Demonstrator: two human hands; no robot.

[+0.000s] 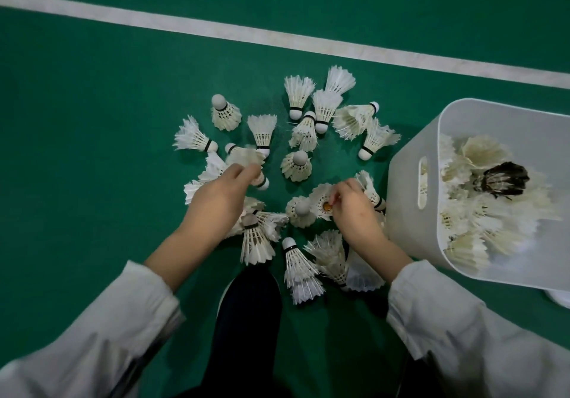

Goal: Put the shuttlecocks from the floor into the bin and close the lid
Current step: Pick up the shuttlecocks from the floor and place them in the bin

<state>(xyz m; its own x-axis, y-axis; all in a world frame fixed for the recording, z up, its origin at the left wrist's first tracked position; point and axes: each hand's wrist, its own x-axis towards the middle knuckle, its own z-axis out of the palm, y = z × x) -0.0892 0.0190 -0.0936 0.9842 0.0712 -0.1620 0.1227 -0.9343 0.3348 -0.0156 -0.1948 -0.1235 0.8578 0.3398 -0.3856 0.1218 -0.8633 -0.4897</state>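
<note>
The left hand (216, 200) reaches into the scatter of white feathered shuttlecocks (296, 166) on the green court floor (92, 120), its fingers pinched closed around the feather skirt of one blurred white shuttlecock (245, 158) lifted at the fingertips. The right hand (354, 209) is curled nearly closed, thumb and forefinger gripping a white shuttlecock with a yellowish cork tip (322, 201) just beside the translucent white plastic bin (410, 212). More shuttlecocks lie all around both hands, some upright on their feathers, some on their sides, several touching or overlapping. The bin stands open at the right, tilted in the view, with a slot handle in its side wall, already holding a heap of cream feathered shuttlecocks and one dark feathered shuttlecock (501, 181). Pale grey sleeves (462, 320) cover both forearms, a dark trouser leg (246, 320) shows between them, and a white painted court line (216, 28) crosses the floor beyond.
</note>
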